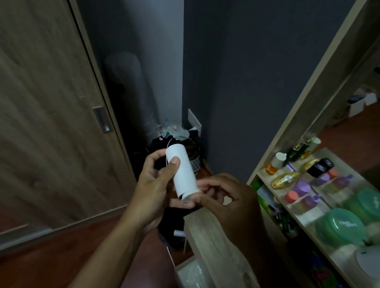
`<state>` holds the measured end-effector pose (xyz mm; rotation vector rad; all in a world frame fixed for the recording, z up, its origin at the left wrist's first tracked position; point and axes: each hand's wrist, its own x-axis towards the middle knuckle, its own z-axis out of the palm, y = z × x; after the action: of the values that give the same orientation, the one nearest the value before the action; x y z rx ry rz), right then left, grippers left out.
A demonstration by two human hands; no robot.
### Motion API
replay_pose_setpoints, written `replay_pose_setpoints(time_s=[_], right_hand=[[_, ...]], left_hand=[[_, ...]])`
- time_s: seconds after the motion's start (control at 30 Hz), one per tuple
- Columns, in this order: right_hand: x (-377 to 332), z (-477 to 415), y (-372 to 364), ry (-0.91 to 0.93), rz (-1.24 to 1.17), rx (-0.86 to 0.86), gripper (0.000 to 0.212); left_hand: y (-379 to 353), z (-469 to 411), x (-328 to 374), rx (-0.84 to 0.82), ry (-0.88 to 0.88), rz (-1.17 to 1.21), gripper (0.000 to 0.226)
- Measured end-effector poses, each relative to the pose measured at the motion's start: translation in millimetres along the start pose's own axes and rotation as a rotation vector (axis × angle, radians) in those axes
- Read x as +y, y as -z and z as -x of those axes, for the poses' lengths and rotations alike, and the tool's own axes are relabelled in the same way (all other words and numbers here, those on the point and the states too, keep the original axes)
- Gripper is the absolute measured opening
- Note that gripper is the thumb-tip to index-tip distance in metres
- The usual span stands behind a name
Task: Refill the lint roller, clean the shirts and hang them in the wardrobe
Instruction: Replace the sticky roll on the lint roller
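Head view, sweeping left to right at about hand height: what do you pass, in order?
Wooden sliding door → left hand → white lint roll, held by both hands → right hand → purple-capped bottles on the shelf → green lidded jars.

Single head view, tilted forward and down, close over both hands

A roll [181, 173] sits between the left hand [154, 187] and right hand [229, 202], before a bin [184, 143] in the corner. Door [33, 99] left; shelf [315, 208] right, bearing bottles [283, 178] and jars [340, 226].
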<state>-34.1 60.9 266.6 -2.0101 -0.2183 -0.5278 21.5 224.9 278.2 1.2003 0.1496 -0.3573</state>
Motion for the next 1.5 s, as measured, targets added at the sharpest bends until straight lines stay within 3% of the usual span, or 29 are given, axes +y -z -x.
replay_pose_setpoints(time_s=[0.23, 0.57, 1.0, 1.17, 1.5], right_hand=[[0.4, -4.4, 3.5, 0.053, 0.054, -0.014, 0.016], [-2.8, -11.0, 12.1, -0.299, -0.165, -0.056, 0.024], [-0.9, -10.1, 11.8, -0.364, -0.236, -0.016, 0.021], [-5.2, -7.2, -1.3, -0.372, -0.227, 0.089, 0.021], [-18.9, 2.2, -25.3, -0.449, -0.409, 0.249, 0.034]], left_hand=[[-6.0, -2.4, 6.1, -0.035, 0.028, -0.002, 0.034], [-11.3, -3.6, 4.0, -0.070, 0.018, -0.063, 0.035], [-13.5, -8.7, 1.2, -0.069, -0.017, -0.068, 0.036], [-16.0, -6.0, 6.4, 0.014, -0.108, 0.018, 0.032], [-19.1, -6.0, 6.5, 0.151, -0.350, -0.079, 0.036]])
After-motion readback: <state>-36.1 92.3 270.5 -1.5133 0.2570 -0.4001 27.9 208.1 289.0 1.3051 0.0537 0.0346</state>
